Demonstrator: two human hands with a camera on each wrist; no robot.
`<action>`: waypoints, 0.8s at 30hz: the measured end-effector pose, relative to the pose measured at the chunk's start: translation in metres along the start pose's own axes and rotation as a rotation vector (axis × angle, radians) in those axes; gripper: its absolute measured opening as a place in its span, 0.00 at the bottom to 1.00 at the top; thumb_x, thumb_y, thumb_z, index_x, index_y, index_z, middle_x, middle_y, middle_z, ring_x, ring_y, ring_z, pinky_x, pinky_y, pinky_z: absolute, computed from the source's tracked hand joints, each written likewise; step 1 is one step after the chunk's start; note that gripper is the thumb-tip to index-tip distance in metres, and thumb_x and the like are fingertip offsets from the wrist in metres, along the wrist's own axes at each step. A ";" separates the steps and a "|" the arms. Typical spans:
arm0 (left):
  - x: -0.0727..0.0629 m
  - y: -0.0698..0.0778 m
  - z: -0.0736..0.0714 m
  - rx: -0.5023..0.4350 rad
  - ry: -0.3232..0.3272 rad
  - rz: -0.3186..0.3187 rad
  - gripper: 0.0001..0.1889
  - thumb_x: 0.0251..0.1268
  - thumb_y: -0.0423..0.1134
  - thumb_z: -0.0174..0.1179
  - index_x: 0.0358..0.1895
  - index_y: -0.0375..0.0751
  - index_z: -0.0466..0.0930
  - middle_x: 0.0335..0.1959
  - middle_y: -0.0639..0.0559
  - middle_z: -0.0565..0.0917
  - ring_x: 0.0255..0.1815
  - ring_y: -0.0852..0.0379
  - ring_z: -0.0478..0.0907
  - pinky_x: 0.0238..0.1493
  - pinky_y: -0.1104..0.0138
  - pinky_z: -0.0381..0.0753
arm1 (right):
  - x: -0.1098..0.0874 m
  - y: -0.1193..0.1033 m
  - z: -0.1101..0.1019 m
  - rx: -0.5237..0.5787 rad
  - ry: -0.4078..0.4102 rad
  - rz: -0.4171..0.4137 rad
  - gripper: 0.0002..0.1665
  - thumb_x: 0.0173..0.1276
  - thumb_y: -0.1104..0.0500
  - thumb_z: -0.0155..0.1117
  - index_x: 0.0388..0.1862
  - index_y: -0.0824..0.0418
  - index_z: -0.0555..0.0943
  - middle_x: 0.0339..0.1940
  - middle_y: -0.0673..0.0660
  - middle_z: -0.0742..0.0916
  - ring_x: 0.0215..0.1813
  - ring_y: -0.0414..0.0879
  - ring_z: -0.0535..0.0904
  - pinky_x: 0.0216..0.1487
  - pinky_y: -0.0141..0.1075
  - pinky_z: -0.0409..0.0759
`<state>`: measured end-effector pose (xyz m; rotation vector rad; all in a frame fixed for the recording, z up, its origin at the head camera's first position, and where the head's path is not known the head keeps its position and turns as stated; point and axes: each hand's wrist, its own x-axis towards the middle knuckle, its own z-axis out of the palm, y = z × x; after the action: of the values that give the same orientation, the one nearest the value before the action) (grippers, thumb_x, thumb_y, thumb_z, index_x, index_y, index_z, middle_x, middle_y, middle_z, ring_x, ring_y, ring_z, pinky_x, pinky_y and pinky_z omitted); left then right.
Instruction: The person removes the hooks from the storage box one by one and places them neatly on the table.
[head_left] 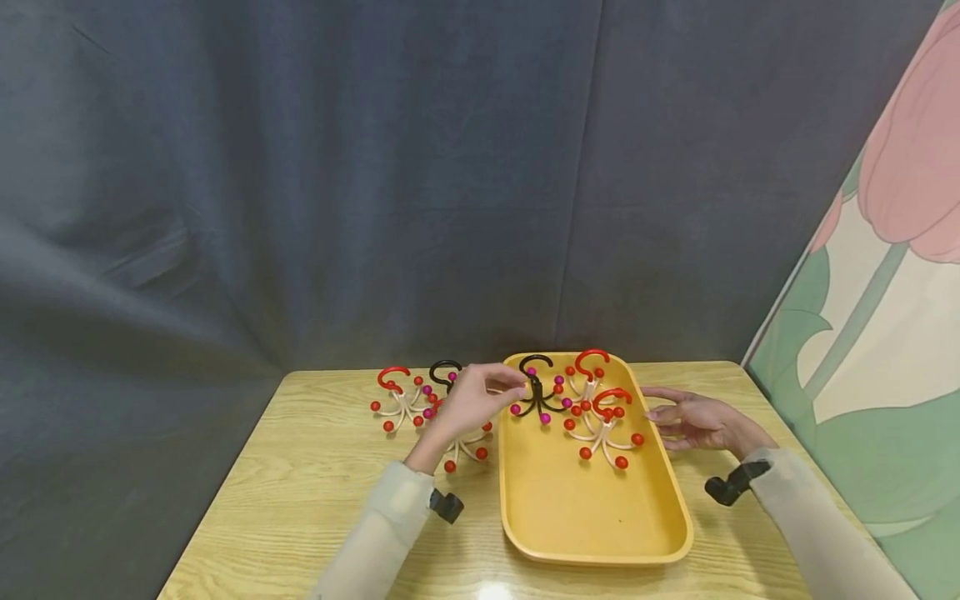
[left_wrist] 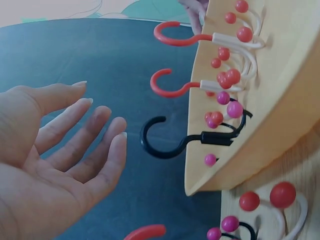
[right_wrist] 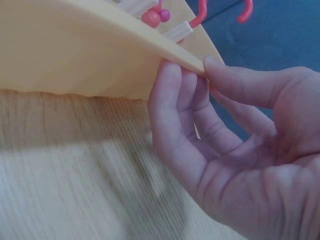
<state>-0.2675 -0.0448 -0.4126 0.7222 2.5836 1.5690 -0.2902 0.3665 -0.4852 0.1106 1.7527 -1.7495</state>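
Observation:
A yellow tray point(head_left: 577, 508) holds a black hook hanger point(head_left: 537, 390) with ball-tipped legs, its balls magenta. Beside it in the tray stand two hangers with red hooks and white legs, one farther back point(head_left: 590, 385) and one nearer point(head_left: 604, 431). My left hand point(head_left: 468, 402) is over the tray's left rim, close to the black hanger. The left wrist view shows a gap between that hand's loosely spread fingers and the black hook point(left_wrist: 162, 150). My right hand point(right_wrist: 235, 130) pinches the tray's right rim, thumb above and fingers underneath.
Left of the tray on the wooden table point(head_left: 300, 492) stand a red-hooked hanger point(head_left: 403, 402) and a black hook point(head_left: 444, 365), partly hidden by my left hand. White legs with red balls point(head_left: 467, 452) show beside my wrist. A dark curtain point(head_left: 420, 208) hangs behind.

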 end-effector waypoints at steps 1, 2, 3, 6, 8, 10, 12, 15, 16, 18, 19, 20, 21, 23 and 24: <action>0.002 0.000 0.002 -0.008 -0.001 -0.002 0.10 0.72 0.42 0.69 0.51 0.47 0.91 0.47 0.50 0.92 0.47 0.56 0.88 0.50 0.66 0.88 | 0.000 0.000 0.000 0.001 0.000 0.000 0.43 0.80 0.60 0.62 0.87 0.54 0.53 0.55 0.56 0.86 0.50 0.48 0.89 0.49 0.45 0.91; 0.003 0.001 0.004 -0.018 -0.002 -0.006 0.10 0.72 0.42 0.70 0.52 0.46 0.91 0.47 0.50 0.92 0.47 0.56 0.88 0.48 0.66 0.88 | -0.001 0.000 0.000 0.000 -0.001 -0.002 0.43 0.80 0.60 0.61 0.87 0.54 0.54 0.55 0.56 0.86 0.50 0.48 0.89 0.49 0.45 0.91; 0.004 0.002 0.006 -0.028 -0.004 -0.012 0.11 0.71 0.42 0.70 0.52 0.46 0.90 0.46 0.50 0.92 0.47 0.56 0.88 0.47 0.67 0.88 | -0.001 0.000 -0.001 0.000 -0.002 -0.004 0.42 0.80 0.60 0.61 0.86 0.54 0.54 0.55 0.56 0.86 0.50 0.48 0.89 0.49 0.45 0.91; 0.007 0.002 0.012 -0.043 -0.008 -0.026 0.13 0.70 0.44 0.71 0.54 0.45 0.89 0.47 0.49 0.92 0.47 0.56 0.88 0.45 0.68 0.87 | -0.001 0.000 -0.001 0.003 -0.008 -0.008 0.42 0.81 0.61 0.61 0.86 0.54 0.54 0.55 0.56 0.86 0.51 0.48 0.89 0.49 0.45 0.91; 0.010 0.002 0.016 -0.044 -0.015 -0.033 0.14 0.71 0.44 0.70 0.55 0.45 0.89 0.48 0.50 0.91 0.48 0.56 0.88 0.45 0.69 0.87 | -0.001 0.000 -0.001 0.002 -0.012 -0.011 0.42 0.80 0.61 0.61 0.86 0.54 0.55 0.56 0.56 0.86 0.51 0.48 0.89 0.50 0.45 0.91; 0.012 0.002 0.021 -0.041 -0.020 -0.042 0.15 0.71 0.46 0.70 0.55 0.47 0.88 0.49 0.51 0.91 0.48 0.56 0.87 0.45 0.68 0.87 | -0.001 0.001 -0.001 0.003 -0.012 -0.011 0.42 0.80 0.60 0.61 0.86 0.54 0.55 0.56 0.56 0.86 0.51 0.49 0.89 0.50 0.46 0.91; 0.015 0.002 0.026 -0.046 -0.024 -0.051 0.15 0.71 0.47 0.70 0.55 0.47 0.88 0.49 0.51 0.91 0.49 0.56 0.87 0.46 0.67 0.87 | 0.000 0.001 -0.001 0.002 -0.010 -0.012 0.42 0.80 0.60 0.62 0.86 0.54 0.55 0.56 0.56 0.86 0.51 0.49 0.89 0.51 0.46 0.91; 0.019 0.002 0.033 -0.058 -0.021 -0.064 0.15 0.70 0.48 0.71 0.54 0.48 0.89 0.48 0.51 0.91 0.49 0.56 0.88 0.47 0.66 0.88 | 0.001 0.001 0.000 0.001 -0.003 -0.009 0.43 0.80 0.60 0.62 0.86 0.54 0.55 0.57 0.56 0.86 0.51 0.49 0.89 0.51 0.46 0.91; 0.021 0.002 0.035 -0.060 -0.021 -0.066 0.14 0.70 0.48 0.71 0.53 0.48 0.89 0.47 0.52 0.91 0.48 0.56 0.87 0.47 0.65 0.88 | 0.001 0.001 0.000 0.001 0.000 -0.006 0.43 0.80 0.60 0.62 0.86 0.54 0.54 0.56 0.56 0.86 0.51 0.49 0.89 0.51 0.46 0.91; 0.024 0.001 0.039 -0.066 -0.022 -0.062 0.13 0.70 0.47 0.71 0.52 0.47 0.90 0.46 0.52 0.91 0.47 0.58 0.87 0.49 0.66 0.88 | 0.001 0.000 0.001 0.003 0.005 0.000 0.43 0.80 0.60 0.62 0.87 0.54 0.54 0.56 0.56 0.86 0.51 0.49 0.89 0.51 0.46 0.91; 0.026 0.001 0.041 -0.067 -0.025 -0.059 0.13 0.70 0.47 0.71 0.52 0.48 0.90 0.46 0.52 0.91 0.46 0.59 0.87 0.49 0.66 0.87 | 0.001 0.000 0.001 0.004 0.008 0.003 0.44 0.80 0.60 0.62 0.87 0.54 0.53 0.56 0.56 0.86 0.51 0.49 0.89 0.51 0.46 0.91; 0.028 0.001 0.043 -0.072 -0.029 -0.054 0.13 0.70 0.46 0.71 0.52 0.46 0.90 0.46 0.51 0.91 0.45 0.60 0.86 0.49 0.67 0.87 | 0.000 0.000 0.001 0.005 0.012 0.006 0.44 0.80 0.60 0.62 0.87 0.54 0.53 0.56 0.56 0.86 0.51 0.49 0.89 0.50 0.46 0.91; 0.030 0.000 0.046 -0.069 -0.033 -0.049 0.13 0.70 0.45 0.71 0.52 0.46 0.90 0.47 0.51 0.91 0.44 0.60 0.86 0.48 0.68 0.87 | 0.000 0.000 0.001 0.007 0.013 0.007 0.44 0.80 0.60 0.62 0.87 0.54 0.53 0.56 0.56 0.86 0.51 0.49 0.89 0.50 0.46 0.91; 0.034 -0.002 0.051 -0.071 -0.042 -0.032 0.13 0.71 0.43 0.71 0.53 0.44 0.90 0.48 0.49 0.91 0.44 0.60 0.86 0.47 0.69 0.86 | -0.001 0.000 0.002 0.009 0.015 0.007 0.44 0.80 0.61 0.62 0.87 0.54 0.52 0.57 0.55 0.85 0.51 0.49 0.88 0.50 0.46 0.91; 0.036 -0.002 0.054 -0.072 -0.045 -0.029 0.13 0.70 0.43 0.71 0.53 0.43 0.90 0.48 0.48 0.91 0.43 0.60 0.86 0.46 0.70 0.85 | -0.001 0.000 0.002 0.011 0.016 0.007 0.44 0.80 0.61 0.62 0.87 0.54 0.52 0.57 0.55 0.85 0.51 0.49 0.88 0.50 0.46 0.91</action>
<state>-0.2860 0.0133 -0.4334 0.7026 2.4802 1.6087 -0.2885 0.3656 -0.4842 0.1348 1.7520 -1.7581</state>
